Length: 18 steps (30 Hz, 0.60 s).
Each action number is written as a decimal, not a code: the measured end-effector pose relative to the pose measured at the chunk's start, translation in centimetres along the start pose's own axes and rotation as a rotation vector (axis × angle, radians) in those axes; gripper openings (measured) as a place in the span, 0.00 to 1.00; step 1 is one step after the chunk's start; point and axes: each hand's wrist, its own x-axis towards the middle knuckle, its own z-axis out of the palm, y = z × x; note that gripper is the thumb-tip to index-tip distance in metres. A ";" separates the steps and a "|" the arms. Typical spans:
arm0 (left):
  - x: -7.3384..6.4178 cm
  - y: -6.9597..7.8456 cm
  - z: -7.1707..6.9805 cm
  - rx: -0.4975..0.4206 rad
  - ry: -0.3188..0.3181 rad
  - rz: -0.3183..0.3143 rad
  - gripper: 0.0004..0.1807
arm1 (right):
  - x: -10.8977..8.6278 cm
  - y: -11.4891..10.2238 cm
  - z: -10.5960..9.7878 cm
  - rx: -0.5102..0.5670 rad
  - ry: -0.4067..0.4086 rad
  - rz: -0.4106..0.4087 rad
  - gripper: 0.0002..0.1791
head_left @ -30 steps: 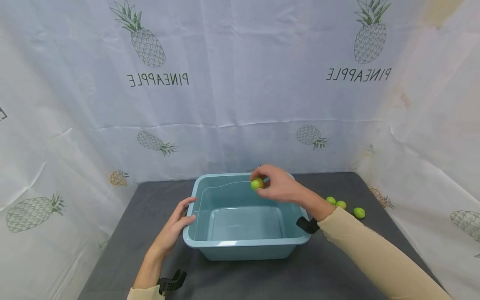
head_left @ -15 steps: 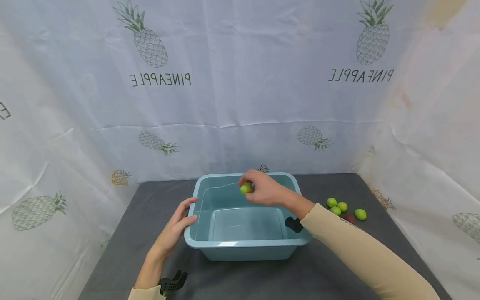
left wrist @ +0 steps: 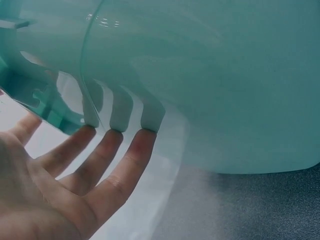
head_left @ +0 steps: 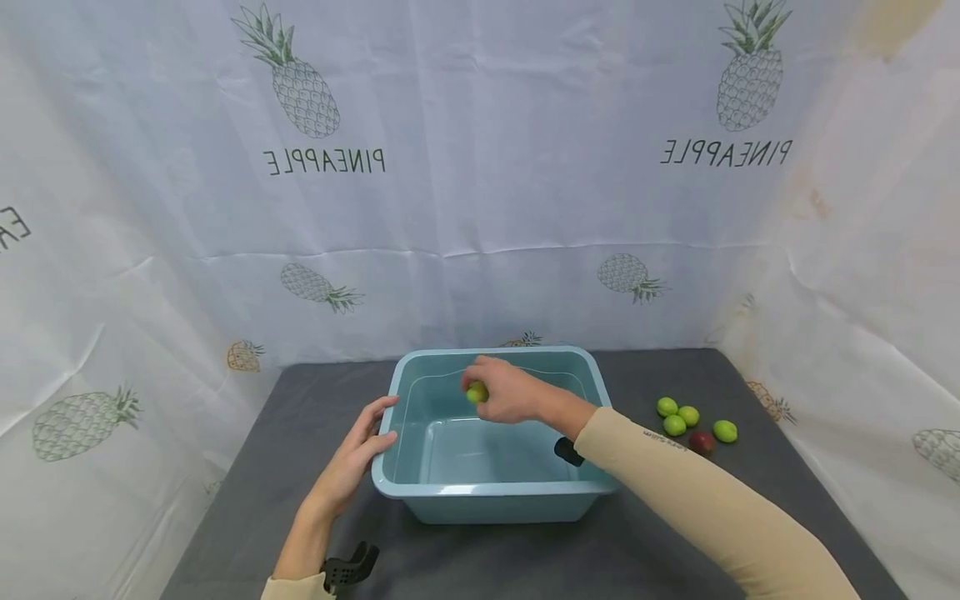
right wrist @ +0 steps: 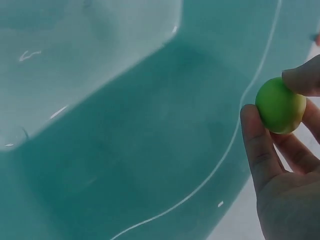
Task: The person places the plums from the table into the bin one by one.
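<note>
Pinching a green fruit (right wrist: pixel 280 106) between thumb and fingertips, I hold my right hand (head_left: pixel 512 394) over the inside of the blue basin (head_left: pixel 495 507). My left hand (head_left: pixel 348 462) touches the basin's left side with fingers extended, while four more green fruits (head_left: pixel 674 426) and a dark red one (head_left: pixel 701 442) lie to the right on the grey table (head_left: pixel 450 571).

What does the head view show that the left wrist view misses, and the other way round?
Only the head view: the right hand holding a green fruit over the basin, plus four loose green fruits and a dark red one to its right.
Only the left wrist view: three fingertips against the basin's outer wall.
Both: the left hand, the basin and the dark tabletop.
</note>
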 end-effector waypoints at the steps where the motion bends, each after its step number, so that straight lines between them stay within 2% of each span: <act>1: 0.0 0.0 0.0 0.001 0.001 0.001 0.29 | 0.1 0.0 0.2 -0.019 -0.009 0.000 0.17; 8: 0.0 0.0 0.0 0.008 0.008 0.004 0.29 | 0.6 -0.3 1.1 -0.200 -0.068 -0.019 0.17; 18: 0.0 0.0 0.3 0.011 0.019 -0.005 0.29 | 1.1 -0.9 2.8 -0.371 -0.151 -0.035 0.18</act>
